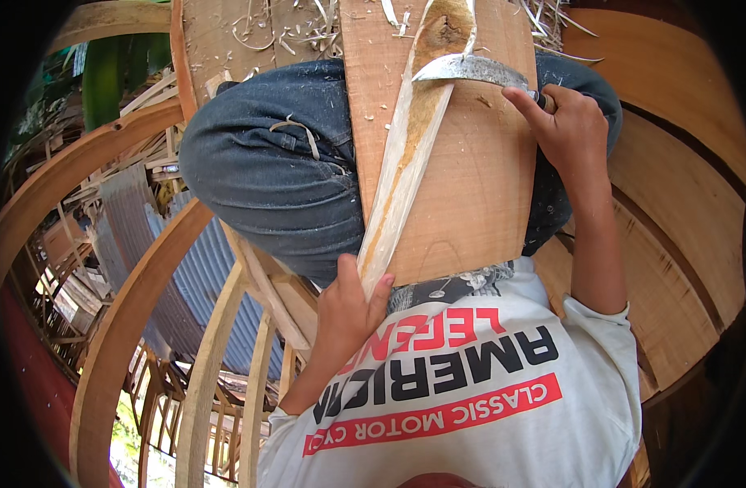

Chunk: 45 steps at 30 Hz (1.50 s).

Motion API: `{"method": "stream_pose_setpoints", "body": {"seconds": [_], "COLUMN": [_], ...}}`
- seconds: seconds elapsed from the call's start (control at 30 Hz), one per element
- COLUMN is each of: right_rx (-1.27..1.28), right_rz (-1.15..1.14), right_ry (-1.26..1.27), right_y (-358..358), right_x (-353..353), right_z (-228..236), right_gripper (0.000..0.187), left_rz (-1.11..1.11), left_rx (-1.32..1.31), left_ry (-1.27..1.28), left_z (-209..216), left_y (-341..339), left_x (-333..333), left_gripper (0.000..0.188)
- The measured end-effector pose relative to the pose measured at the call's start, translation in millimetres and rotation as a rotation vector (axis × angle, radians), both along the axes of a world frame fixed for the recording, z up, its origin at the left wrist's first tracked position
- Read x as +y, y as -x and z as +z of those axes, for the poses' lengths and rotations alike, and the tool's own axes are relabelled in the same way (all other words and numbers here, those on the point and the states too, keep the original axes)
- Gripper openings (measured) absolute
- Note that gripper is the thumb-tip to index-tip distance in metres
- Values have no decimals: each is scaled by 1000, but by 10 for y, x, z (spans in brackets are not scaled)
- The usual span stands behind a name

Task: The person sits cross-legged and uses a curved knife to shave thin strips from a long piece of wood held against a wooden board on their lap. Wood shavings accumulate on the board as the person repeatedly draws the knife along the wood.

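A long, pale carved piece of wood (401,175) lies slantwise over a flat wooden board (479,179) on my lap. Its wide far end has a brown, rough patch, and a brown streak runs down its length. My left hand (350,305) grips the narrow near end, close to my shirt. In my right hand (575,130) is a curved knife (475,71), held by its dark handle. The blade points left and lies across the wood just below the wide end; whether its edge bites in cannot be seen.
Curled wood shavings (304,32) litter the planks beyond my knees. My jeans-clad left leg (267,163) is folded beside the board. Curved wooden rails (137,325) stand at the left, with corrugated metal sheets (214,285) below them. Wide planks (674,211) lie on the right.
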State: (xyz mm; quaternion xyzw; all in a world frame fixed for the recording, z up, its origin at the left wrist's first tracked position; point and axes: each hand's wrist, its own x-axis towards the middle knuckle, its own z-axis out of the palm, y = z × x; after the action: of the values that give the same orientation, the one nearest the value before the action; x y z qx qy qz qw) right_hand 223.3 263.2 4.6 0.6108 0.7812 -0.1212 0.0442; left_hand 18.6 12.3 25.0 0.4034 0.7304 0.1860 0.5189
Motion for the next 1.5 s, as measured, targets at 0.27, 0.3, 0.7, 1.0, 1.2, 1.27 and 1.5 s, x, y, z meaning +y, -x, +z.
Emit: {"method": "stream_pose_setpoints", "body": {"seconds": [0.27,0.3,0.7,1.0,1.2,1.27,1.5], "right_rx": [141,142,141,111,156,244,203], "right_rz": [199,204,262,195,171,382,124], "right_ry": [125,130,-105,-243,-3,20,-51], "right_y": [126,146,199,253,300,271,231], "right_x": [-589,-592,-266,183,-211,-408,-167], "right_z": [110,89,-94,-293,-45,-87,-16], "right_gripper": [67,67,71,73,65,64,59], "left_rz": [112,120,117,172,195,217,237], "left_rx": [-268,-276,-322,-371,-451,-487,-438], "left_ry": [82,77,58,15,98,97,105], "left_z": [19,17,-26,-80,-76,-119,-79], "left_y": [100,98,97,102,141,128,107], "left_x": [86,79,46,33,28,-18,-15], "left_gripper": [31,31,31,28,33,36,36]}}
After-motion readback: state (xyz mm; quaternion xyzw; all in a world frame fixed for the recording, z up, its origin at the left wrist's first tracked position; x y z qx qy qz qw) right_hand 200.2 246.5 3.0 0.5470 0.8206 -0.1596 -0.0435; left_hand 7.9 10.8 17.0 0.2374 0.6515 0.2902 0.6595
